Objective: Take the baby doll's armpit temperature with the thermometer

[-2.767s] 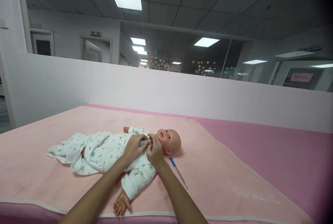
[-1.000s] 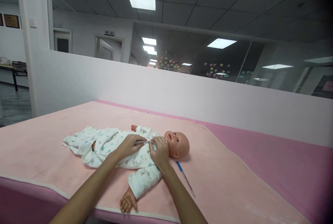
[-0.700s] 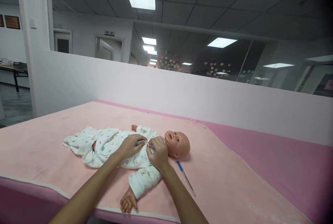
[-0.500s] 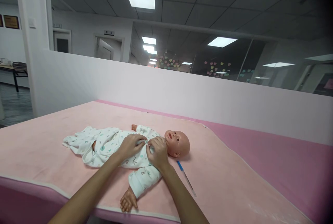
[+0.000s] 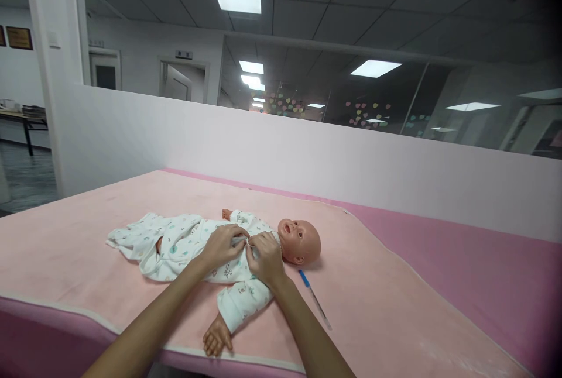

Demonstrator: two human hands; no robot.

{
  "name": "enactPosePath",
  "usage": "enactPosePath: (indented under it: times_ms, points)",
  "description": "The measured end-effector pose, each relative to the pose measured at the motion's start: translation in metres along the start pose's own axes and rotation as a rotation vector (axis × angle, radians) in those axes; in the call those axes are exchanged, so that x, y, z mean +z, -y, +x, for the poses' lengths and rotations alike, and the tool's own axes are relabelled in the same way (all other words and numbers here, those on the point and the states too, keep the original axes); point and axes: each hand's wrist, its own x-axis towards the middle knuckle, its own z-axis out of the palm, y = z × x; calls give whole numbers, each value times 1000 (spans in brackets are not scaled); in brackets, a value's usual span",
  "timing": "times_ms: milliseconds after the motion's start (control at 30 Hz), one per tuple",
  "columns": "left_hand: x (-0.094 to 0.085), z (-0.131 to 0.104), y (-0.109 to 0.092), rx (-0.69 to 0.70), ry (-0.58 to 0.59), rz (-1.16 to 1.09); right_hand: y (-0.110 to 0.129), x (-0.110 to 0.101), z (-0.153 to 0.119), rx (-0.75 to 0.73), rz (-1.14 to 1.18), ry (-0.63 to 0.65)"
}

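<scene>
A baby doll (image 5: pixel 302 242) lies on its back on a pink padded mat (image 5: pixel 395 319), its head to the right. It wears a white patterned garment (image 5: pixel 182 243). Over the doll's chest, my left hand (image 5: pixel 225 244) and my right hand (image 5: pixel 266 256) nearly meet, each with fingers pinched on a thin white tie (image 5: pixel 248 241) of the garment. The doll's near arm in its sleeve (image 5: pixel 243 303) points toward the mat's front edge. My fingers partly cover the tie.
A pen with a blue cap (image 5: pixel 304 278) lies on the mat right of my right forearm, below the doll's head. A low white wall (image 5: pixel 307 155) runs behind the mat, with glass above it. A table with stacked items stands far left.
</scene>
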Motion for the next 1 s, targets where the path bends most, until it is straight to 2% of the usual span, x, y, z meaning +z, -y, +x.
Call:
enactPosePath:
  times_ms: [333,433,633,833,1000]
  points:
    - [5,1,0,-50,-31,-10,3,0,-1,-75,20,-44]
    - [3,2,1,-64,-26,-54,4,-2,0,-16,24,-93]
    - [-18,-2,16,-149,24,-110,0,-2,2,156,22,-190]
    - [-43,-12,36,-188,214,-342,-1,-1,2,194,18,-198]
    - [-48,-15,40,-224,256,-358,-1,0,3,198,11,-191]
